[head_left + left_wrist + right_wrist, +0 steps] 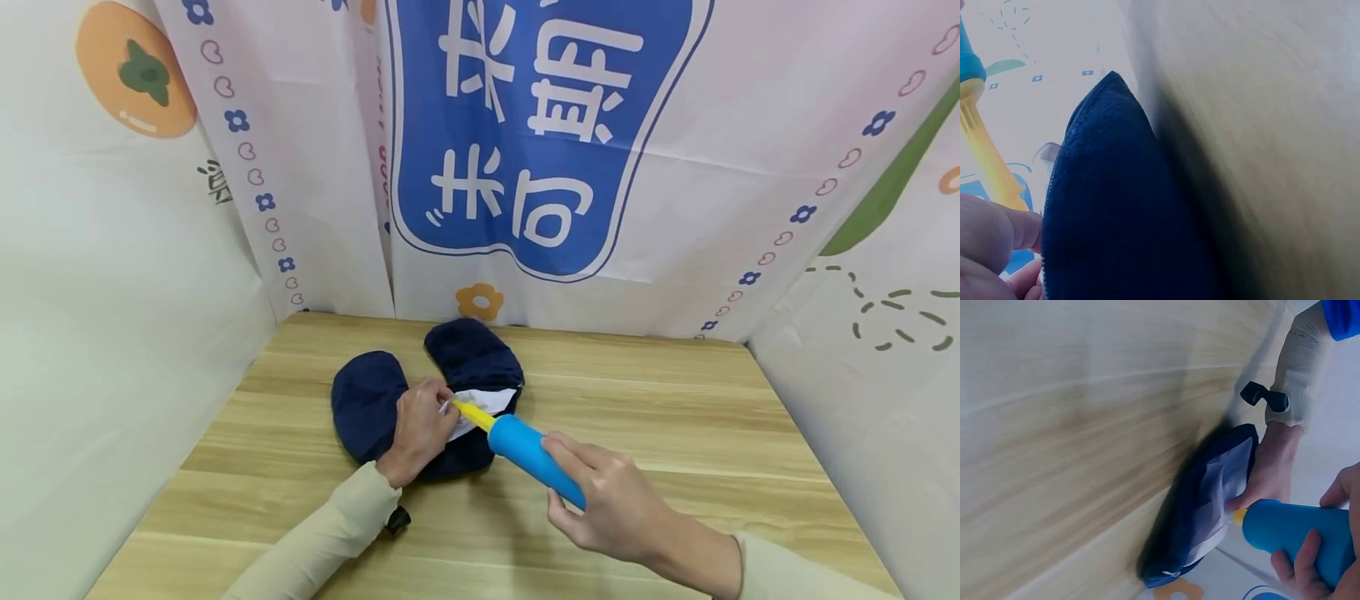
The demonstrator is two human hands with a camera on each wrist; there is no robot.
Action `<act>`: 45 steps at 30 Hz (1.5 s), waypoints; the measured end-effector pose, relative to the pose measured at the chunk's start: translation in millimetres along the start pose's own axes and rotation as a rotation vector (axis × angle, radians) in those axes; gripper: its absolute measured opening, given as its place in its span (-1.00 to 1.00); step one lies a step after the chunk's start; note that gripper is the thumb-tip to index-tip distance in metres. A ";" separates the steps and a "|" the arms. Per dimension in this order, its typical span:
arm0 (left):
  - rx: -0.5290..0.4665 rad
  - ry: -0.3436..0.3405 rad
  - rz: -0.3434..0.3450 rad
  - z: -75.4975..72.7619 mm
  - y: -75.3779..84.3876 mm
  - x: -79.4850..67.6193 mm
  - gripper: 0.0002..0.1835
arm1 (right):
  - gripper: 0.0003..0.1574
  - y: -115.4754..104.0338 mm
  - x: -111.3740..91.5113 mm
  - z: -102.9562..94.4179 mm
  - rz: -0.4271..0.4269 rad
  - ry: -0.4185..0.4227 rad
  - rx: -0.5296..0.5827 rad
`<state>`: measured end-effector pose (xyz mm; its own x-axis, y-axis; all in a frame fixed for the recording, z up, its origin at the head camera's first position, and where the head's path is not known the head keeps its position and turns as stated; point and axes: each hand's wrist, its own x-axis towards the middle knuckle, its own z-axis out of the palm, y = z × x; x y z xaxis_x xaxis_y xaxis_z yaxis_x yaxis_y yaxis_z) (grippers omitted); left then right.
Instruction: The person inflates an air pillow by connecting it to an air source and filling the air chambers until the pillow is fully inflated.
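Gripping Hand Pump [525, 454] at Opened Navy Pillow [367, 400]

Grips the blue barrel [1285, 528] of the pump with curled fingers of the right hand [618, 496]. Pinches pale material at the pillow's opening with fingers of the left hand [420, 425]; cannot tell exactly which piece, owing to small size and overlap. Brings the yellow nozzle [474, 414] to the left fingertips, slanting down from the barrel toward the far left. Cannot tell whether to record nozzle and fingertips as touching or as just beside one another.

Exposes white lining [491, 400] in the right part of the pillow, next to the left fingers. Shows zip teeth [1049, 194] along the edge of the navy cover in the left wrist view. Lies, in the pillow's case, left of centre on the wood-grain bench [675, 400], curved in a U with both rounded ends pointing away from the person.

Covers the arms with a pale left sleeve [330, 533] and a pale right sleeve [795, 571]. Shows a black fitting [399, 521] beside the left cuff.

Encloses the bench with printed white sheeting [697, 217], bearing on the far side a blue panel [416, 108] with white characters and, below, an orange flower [480, 302].
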<state>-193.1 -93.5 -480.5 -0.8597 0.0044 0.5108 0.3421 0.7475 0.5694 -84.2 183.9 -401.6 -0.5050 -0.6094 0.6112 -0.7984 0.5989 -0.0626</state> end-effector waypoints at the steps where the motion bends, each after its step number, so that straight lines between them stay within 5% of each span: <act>1: -0.005 -0.004 -0.004 -1.0 -0.4 0.2 -0.90 | -0.20 1.7 -0.6 0.6 0.006 0.005 0.022; 17: -0.050 0.014 -0.071 -10.0 -6.0 -1.3 -0.91 | -0.36 15.2 -17.5 17.1 0.384 0.009 0.327; 26: -0.048 0.050 -0.055 -13.4 -9.1 -2.2 -0.91 | -0.49 9.9 -16.6 17.4 0.795 -0.068 0.666; 30: -0.037 0.015 -0.052 -18.9 -14.9 1.0 -0.91 | -0.45 10.5 -16.4 21.1 0.796 -0.095 0.684; 37: 0.012 -0.160 -0.037 -31.3 -16.4 6.8 -0.87 | -0.41 13.4 -15.1 14.3 0.759 -0.139 0.606; 45: 0.076 -0.121 0.117 -48.2 -4.9 -17.2 -0.73 | -0.39 12.8 -9.0 8.9 0.773 -0.159 0.615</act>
<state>-161.7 -129.2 -461.0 -0.8565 0.1705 0.4871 0.4169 0.7850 0.4583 -92.8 192.4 -415.0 -0.9593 -0.2554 0.1204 -0.2402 0.5142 -0.8233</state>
